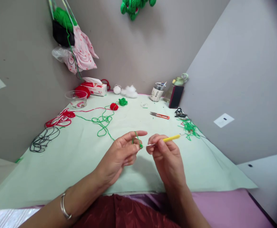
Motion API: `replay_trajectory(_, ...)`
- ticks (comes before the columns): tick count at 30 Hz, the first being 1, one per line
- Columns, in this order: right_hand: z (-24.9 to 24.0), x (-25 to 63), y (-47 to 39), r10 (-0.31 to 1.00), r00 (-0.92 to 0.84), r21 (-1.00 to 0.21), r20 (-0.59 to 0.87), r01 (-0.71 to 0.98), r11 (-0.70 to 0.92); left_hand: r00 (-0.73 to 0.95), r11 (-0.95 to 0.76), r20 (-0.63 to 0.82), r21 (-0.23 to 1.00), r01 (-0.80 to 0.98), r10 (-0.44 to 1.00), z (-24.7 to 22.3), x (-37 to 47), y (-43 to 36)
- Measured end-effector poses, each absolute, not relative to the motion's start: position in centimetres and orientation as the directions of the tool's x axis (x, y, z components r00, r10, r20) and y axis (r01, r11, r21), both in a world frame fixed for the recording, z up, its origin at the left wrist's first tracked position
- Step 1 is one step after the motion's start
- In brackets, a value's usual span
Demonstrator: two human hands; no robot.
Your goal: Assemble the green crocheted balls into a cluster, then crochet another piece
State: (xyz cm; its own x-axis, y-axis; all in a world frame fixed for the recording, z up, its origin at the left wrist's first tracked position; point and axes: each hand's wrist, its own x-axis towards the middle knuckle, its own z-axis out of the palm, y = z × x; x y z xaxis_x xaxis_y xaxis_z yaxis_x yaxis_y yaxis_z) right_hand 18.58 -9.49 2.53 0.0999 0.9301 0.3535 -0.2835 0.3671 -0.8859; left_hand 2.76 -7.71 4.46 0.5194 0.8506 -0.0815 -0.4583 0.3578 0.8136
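Between thumb and fingers, my left hand point(125, 150) pinches a small green crochet piece point(141, 146). Green yarn point(136, 135) loops over its raised index finger and trails back across the table to loose green coils point(102, 122). My right hand point(167, 152) grips a crochet hook point(171, 138) by its yellow handle, pen-like. The hook's thin metal shaft points left, and its tip meets the green piece, partly hidden by the stitches. Both hands are held above the front middle of the pale green table cover point(81, 171).
Thread snips point(159, 115) with orange handles lie beyond my hands. At left are red and white yarn point(61, 118), black cord point(44, 139), a clear tub point(76, 99) and a tissue box point(95, 87). Rightward stand a pen jar point(157, 93), a phone point(176, 96) and green yarn scraps point(190, 127).
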Motion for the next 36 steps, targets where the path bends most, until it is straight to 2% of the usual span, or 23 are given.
replay_trajectory(4,2.5,18.2,-9.8,0.867,0.060,-0.866,0.495,-0.052,0.498,0.464,0.232,-0.038,0.901,-0.368,0.885,4.3,3.0,-7.9)
replay_trajectory(6,2.6,18.3,-9.7,0.860,0.078,-0.861,0.504,-0.037,0.508,0.468,0.224,-0.035,0.908,-0.355,0.883,4.2,3.0,-7.8)
replay_trajectory(11,2.9,18.8,-9.7,0.882,0.106,-0.874,0.460,-0.122,0.471,0.480,0.236,-0.032,0.897,-0.373,0.877,4.5,2.6,-7.5)
replay_trajectory(14,3.1,18.7,-10.1,0.834,0.117,-0.841,0.540,0.030,0.540,0.472,0.218,-0.015,0.900,-0.378,0.882,4.5,2.5,-7.5)
replay_trajectory(16,3.1,18.6,-10.6,0.754,0.101,-0.753,0.649,0.224,0.619,0.454,0.203,-0.006,0.900,-0.386,0.891,4.5,2.5,-7.7)
replay_trajectory(19,2.6,18.3,-11.1,0.582,-0.053,-0.484,0.811,0.497,0.720,0.420,0.208,-0.015,0.885,-0.417,0.907,4.4,2.8,-8.0)
replay_trajectory(21,2.2,18.1,-11.2,0.489,-0.141,-0.306,0.861,0.624,0.719,0.443,0.273,-0.050,0.848,-0.455,0.895,4.4,3.0,-8.2)
replay_trajectory(22,2.1,18.0,-11.1,0.469,-0.144,-0.269,0.871,0.658,0.703,0.474,0.324,-0.075,0.821,-0.470,0.878,4.4,3.0,-8.2)
replay_trajectory(23,2.0,18.0,-11.1,0.473,-0.120,-0.282,0.873,0.666,0.691,0.511,0.381,-0.102,0.790,-0.480,0.854,4.4,3.1,-8.2)
replay_trajectory(25,2.2,18.0,-10.9,0.534,0.003,-0.438,0.845,0.576,0.690,0.561,0.461,-0.139,0.743,-0.485,0.816,4.4,3.1,-8.1)
replay_trajectory(28,2.8,18.0,-10.4,0.663,0.158,-0.677,0.732,0.273,0.683,0.524,0.427,-0.125,0.747,-0.509,0.843,4.6,3.1,-7.9)
replay_trajectory(31,3.2,18.0,-10.1,0.722,0.118,-0.731,0.682,0.153,0.665,0.491,0.364,-0.094,0.792,-0.490,0.866,4.7,3.3,-7.9)
replay_trajectory(36,3.1,18.1,-10.2,0.737,0.107,-0.742,0.667,0.189,0.644,0.483,0.297,-0.052,0.845,-0.445,0.874,4.4,3.4,-8.1)
